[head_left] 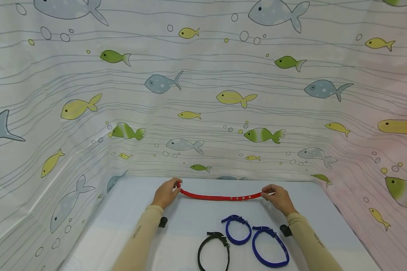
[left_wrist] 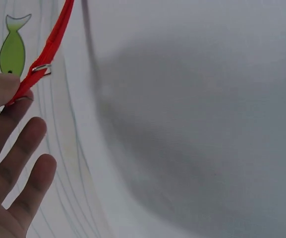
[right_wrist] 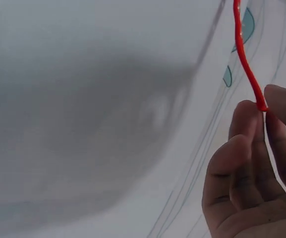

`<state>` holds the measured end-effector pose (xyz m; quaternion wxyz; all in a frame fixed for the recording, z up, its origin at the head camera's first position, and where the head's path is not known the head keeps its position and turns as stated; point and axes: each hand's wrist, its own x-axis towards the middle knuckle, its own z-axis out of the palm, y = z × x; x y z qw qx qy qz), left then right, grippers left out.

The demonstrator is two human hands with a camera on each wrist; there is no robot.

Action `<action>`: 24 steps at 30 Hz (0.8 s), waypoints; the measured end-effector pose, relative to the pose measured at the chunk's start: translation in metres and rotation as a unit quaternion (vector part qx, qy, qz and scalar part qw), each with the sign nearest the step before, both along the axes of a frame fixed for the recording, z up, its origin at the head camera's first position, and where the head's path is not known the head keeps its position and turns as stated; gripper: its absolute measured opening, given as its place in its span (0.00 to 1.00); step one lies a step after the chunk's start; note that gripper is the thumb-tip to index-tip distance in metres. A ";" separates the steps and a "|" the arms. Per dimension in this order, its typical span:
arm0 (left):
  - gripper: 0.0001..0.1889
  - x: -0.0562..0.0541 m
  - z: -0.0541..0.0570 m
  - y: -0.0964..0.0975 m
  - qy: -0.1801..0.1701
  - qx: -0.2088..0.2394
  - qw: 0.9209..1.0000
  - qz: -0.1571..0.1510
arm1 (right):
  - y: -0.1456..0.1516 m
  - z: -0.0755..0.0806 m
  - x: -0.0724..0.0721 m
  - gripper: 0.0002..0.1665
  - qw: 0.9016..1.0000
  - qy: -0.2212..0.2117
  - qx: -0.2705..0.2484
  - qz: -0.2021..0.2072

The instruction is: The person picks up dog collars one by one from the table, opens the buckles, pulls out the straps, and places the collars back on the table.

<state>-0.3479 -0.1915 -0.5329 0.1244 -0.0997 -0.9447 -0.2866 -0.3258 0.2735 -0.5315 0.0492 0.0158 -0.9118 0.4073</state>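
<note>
A red collar [head_left: 207, 197] with a row of metal-ringed holes is stretched between both hands above the white table, sagging slightly in the middle. My left hand [head_left: 166, 194] pinches its buckle end between thumb and index finger; in the left wrist view the metal buckle part [left_wrist: 42, 68] shows beside the thumb, and the other fingers are spread. At the opposite end, my right hand [head_left: 278, 197] pinches the strap's tip; the right wrist view shows the red strap [right_wrist: 247, 64] running up from the thumb and fingertips.
Nearer the body lie two buckled blue collars [head_left: 238, 242] [head_left: 270, 265] and a black collar [head_left: 199, 259], each looped. The white table [head_left: 115, 226] is bordered at the back and sides by a fish-patterned curtain [head_left: 203, 131].
</note>
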 end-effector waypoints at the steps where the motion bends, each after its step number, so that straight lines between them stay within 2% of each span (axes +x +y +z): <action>1: 0.17 0.000 -0.001 0.000 -0.003 -0.001 1.000 0.002 | 0.000 0.000 0.001 0.12 1.000 -0.008 0.005 0.000; 5: 0.17 0.001 -0.004 -0.001 -0.005 -0.008 1.000 0.003 | -0.001 0.000 0.003 0.16 0.999 -0.030 0.018 0.003; 8: 0.18 0.002 -0.006 -0.003 -0.012 -0.013 1.000 0.007 | -0.001 0.001 0.003 0.20 0.999 -0.030 0.023 0.002; 16: 0.20 0.006 -0.008 -0.009 -0.041 0.003 0.999 0.019 | -0.004 0.012 0.002 0.27 1.000 0.016 0.010 0.003; 21: 0.20 0.015 -0.003 -0.009 -0.023 0.013 0.999 0.022 | -0.011 0.015 0.006 0.34 0.999 0.025 -0.022 0.030; 24: 0.20 0.021 0.000 -0.009 -0.005 0.011 1.000 0.024 | -0.018 0.017 0.010 0.34 0.998 0.035 -0.032 0.051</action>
